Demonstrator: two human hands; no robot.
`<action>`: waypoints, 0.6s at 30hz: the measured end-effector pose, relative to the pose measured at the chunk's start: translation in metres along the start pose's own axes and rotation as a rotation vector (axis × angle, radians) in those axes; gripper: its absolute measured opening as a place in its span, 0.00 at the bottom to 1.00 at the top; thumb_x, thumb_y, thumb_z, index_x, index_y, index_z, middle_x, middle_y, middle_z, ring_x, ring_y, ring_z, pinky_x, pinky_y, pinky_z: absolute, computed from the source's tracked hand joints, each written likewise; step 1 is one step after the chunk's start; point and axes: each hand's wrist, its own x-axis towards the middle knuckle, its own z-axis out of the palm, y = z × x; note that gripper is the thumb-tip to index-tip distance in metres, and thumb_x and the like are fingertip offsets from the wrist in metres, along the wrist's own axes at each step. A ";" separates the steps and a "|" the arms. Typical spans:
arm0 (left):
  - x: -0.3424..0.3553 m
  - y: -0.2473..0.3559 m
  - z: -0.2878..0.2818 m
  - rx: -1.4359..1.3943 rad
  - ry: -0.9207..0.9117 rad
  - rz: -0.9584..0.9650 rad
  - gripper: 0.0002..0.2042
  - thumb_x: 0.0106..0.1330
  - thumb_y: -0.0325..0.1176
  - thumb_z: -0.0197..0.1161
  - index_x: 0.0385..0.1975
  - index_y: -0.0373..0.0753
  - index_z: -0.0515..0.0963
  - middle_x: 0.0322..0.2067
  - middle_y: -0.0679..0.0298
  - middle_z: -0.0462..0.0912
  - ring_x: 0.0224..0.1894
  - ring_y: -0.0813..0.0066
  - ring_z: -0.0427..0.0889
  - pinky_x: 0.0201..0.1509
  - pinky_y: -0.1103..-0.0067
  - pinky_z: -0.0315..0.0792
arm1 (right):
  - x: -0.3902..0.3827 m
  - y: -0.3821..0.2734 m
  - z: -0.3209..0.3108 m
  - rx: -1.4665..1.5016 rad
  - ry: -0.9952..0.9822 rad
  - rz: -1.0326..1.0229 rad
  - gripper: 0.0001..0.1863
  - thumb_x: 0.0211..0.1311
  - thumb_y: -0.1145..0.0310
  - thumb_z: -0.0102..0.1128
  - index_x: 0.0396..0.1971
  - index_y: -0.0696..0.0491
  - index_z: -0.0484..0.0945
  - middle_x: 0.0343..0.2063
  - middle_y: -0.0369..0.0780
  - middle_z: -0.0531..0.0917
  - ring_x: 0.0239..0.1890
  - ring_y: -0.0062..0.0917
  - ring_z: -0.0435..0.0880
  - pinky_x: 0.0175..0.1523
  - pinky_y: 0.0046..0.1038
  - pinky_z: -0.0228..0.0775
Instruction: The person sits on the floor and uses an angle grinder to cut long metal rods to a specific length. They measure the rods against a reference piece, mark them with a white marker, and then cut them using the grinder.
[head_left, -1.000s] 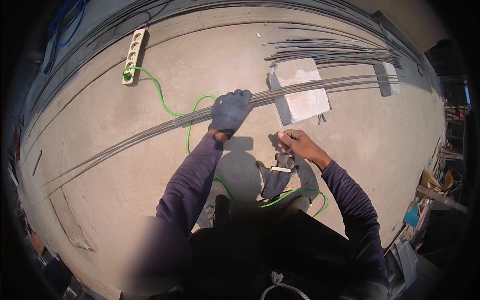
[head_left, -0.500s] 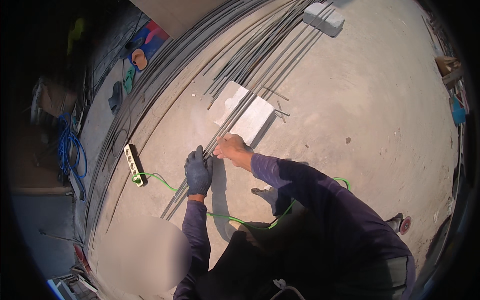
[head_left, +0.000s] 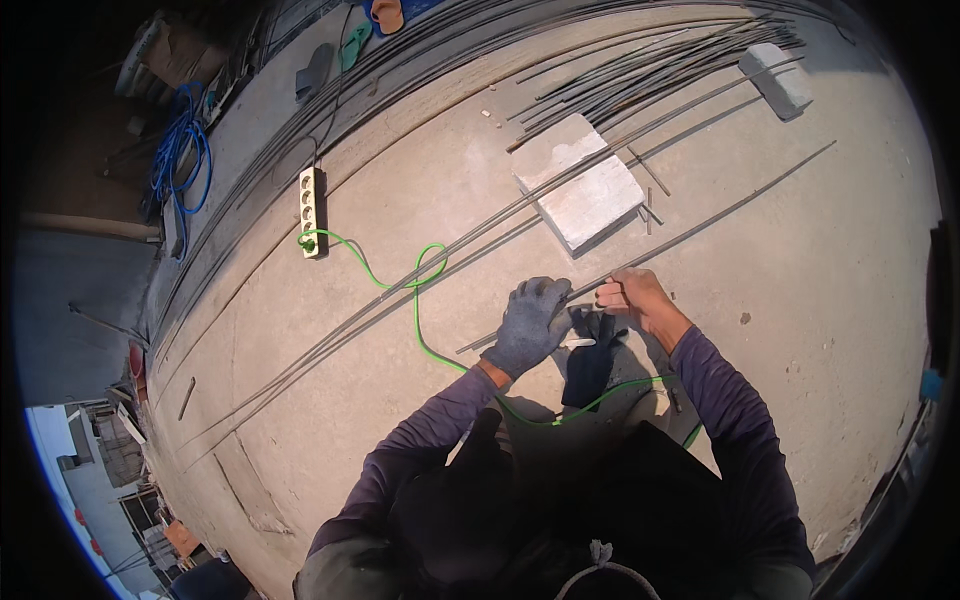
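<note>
A single thin steel rod [head_left: 740, 201] slants in front of me, clear of the white block. My left hand [head_left: 535, 322], in a dark grey knitted glove, is closed on it. Bare and to the right, my right hand [head_left: 637, 294] grips the same rod with curled fingers. Below my hands a dark glove [head_left: 588, 368] lies on the floor, with a small white piece beside it. Longer rods [head_left: 400, 286] rest across the white block [head_left: 590, 190], reaching from lower left to a second block [head_left: 778, 80] at the upper right.
Several shorter rods [head_left: 630, 90] lie bundled behind the block, with cut pieces [head_left: 650, 172] beside it. A green cable [head_left: 420, 330] runs from a power strip [head_left: 308, 212] past my left forearm. Blue cable [head_left: 183, 150] is coiled at far left. Sandals lie at the top.
Both hands have moved right and toward me from the rods by the block, with one rod separated from the others. The view has turned, and the dark floor glove shows more fully.
</note>
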 end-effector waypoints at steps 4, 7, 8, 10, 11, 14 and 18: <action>-0.034 -0.048 -0.043 0.139 0.130 -0.121 0.24 0.66 0.45 0.66 0.58 0.40 0.75 0.53 0.50 0.76 0.56 0.47 0.73 0.62 0.57 0.67 | -0.008 -0.013 -0.014 -0.374 -0.137 0.051 0.14 0.74 0.61 0.55 0.37 0.58 0.80 0.28 0.41 0.86 0.24 0.23 0.85 0.28 0.25 0.80; -0.083 -0.121 -0.105 0.347 0.302 -0.366 0.24 0.68 0.46 0.66 0.59 0.40 0.75 0.52 0.47 0.77 0.56 0.47 0.73 0.61 0.56 0.67 | -0.014 -0.015 -0.010 -0.421 -0.192 0.027 0.14 0.74 0.59 0.57 0.36 0.56 0.80 0.26 0.39 0.86 0.22 0.19 0.83 0.25 0.22 0.75; -0.102 -0.150 -0.127 0.433 0.299 -0.470 0.24 0.68 0.47 0.65 0.58 0.39 0.75 0.53 0.45 0.77 0.56 0.45 0.73 0.61 0.56 0.67 | -0.014 -0.013 -0.010 -0.417 -0.216 0.025 0.15 0.73 0.58 0.57 0.36 0.55 0.80 0.26 0.38 0.86 0.22 0.18 0.82 0.25 0.21 0.74; -0.140 -0.190 -0.167 0.640 0.309 -0.563 0.26 0.69 0.50 0.64 0.57 0.36 0.76 0.54 0.45 0.78 0.57 0.46 0.75 0.60 0.57 0.69 | -0.012 -0.010 0.001 -0.422 -0.286 0.026 0.16 0.73 0.56 0.59 0.36 0.55 0.80 0.26 0.38 0.86 0.21 0.18 0.82 0.24 0.21 0.73; -0.158 -0.210 -0.182 0.690 0.228 -0.588 0.28 0.69 0.52 0.62 0.59 0.36 0.75 0.56 0.44 0.77 0.58 0.45 0.75 0.61 0.56 0.68 | -0.012 -0.009 0.008 -0.435 -0.323 0.026 0.17 0.73 0.55 0.59 0.37 0.56 0.80 0.26 0.38 0.86 0.21 0.18 0.82 0.25 0.21 0.73; -0.197 -0.257 -0.214 0.545 -0.066 -0.561 0.21 0.73 0.53 0.57 0.49 0.41 0.80 0.47 0.48 0.83 0.53 0.45 0.80 0.57 0.55 0.70 | -0.012 -0.002 0.025 -0.465 -0.403 0.049 0.17 0.73 0.55 0.59 0.37 0.56 0.81 0.26 0.39 0.85 0.22 0.19 0.83 0.24 0.21 0.73; -0.190 -0.262 -0.210 0.425 -0.177 -0.679 0.20 0.74 0.52 0.56 0.37 0.38 0.79 0.32 0.45 0.84 0.38 0.41 0.84 0.41 0.57 0.76 | -0.027 -0.004 0.048 -0.624 -0.420 0.028 0.17 0.72 0.58 0.59 0.40 0.59 0.82 0.29 0.41 0.86 0.27 0.22 0.85 0.29 0.24 0.77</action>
